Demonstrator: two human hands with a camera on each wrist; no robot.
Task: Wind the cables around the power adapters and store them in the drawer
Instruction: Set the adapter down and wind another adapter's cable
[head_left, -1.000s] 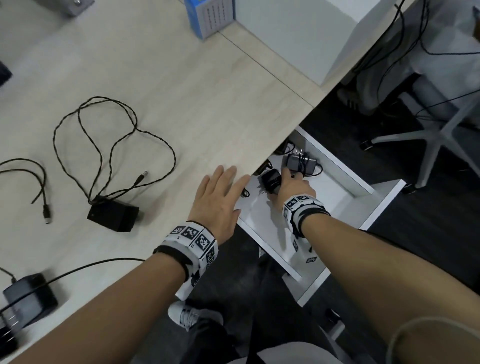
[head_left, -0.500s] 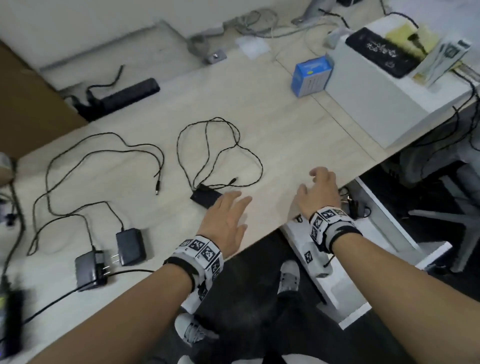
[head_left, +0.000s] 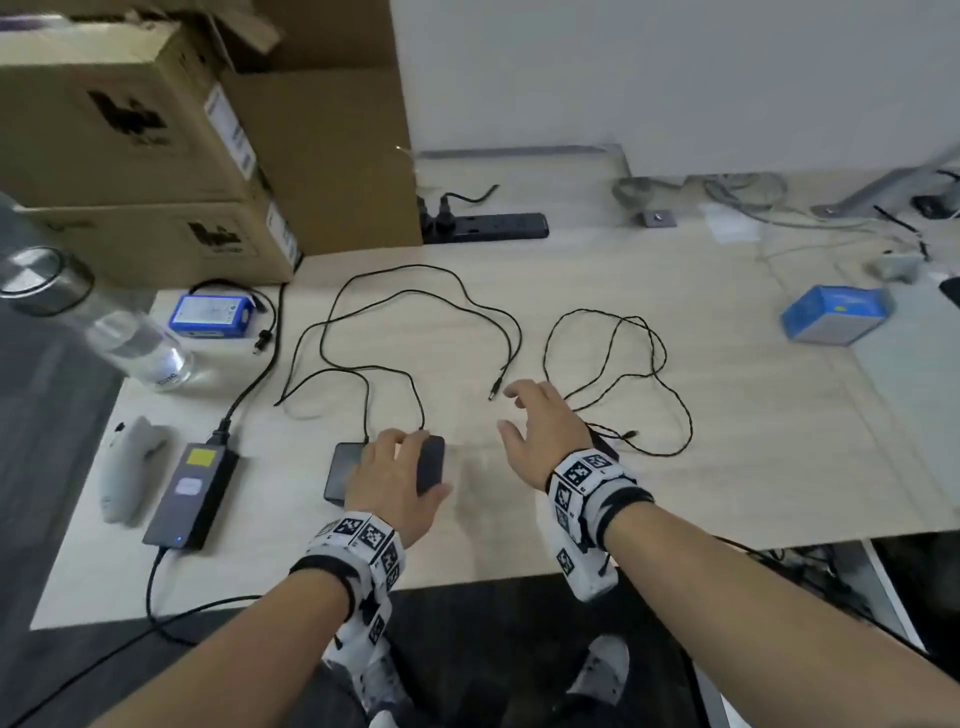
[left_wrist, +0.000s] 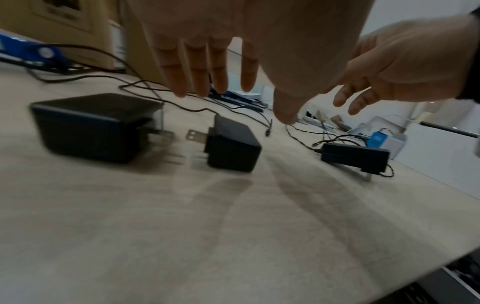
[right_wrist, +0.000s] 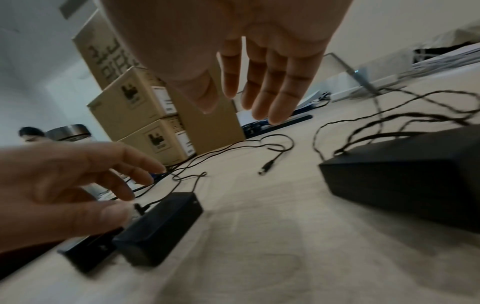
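On the near part of the tabletop (head_left: 727, 467), two black adapters (head_left: 430, 462) are lying under the left hand (head_left: 395, 483), fingers spread, holding nothing, while the right hand (head_left: 540, 431) is hovering wide just right.

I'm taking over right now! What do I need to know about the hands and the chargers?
Left hand: open, holding nothing, hovering over two black adapters that lie side by side.
Right hand: open, holding nothing, above the third adapter.
Cables: all three sprawl loose and unwound across the desk.
Drawer: open under the desk's right edge; its contents are unclear.
Done: nothing on the desk is wound yet.
Left: wind each cable around its adapter, then put all three in the drawer.
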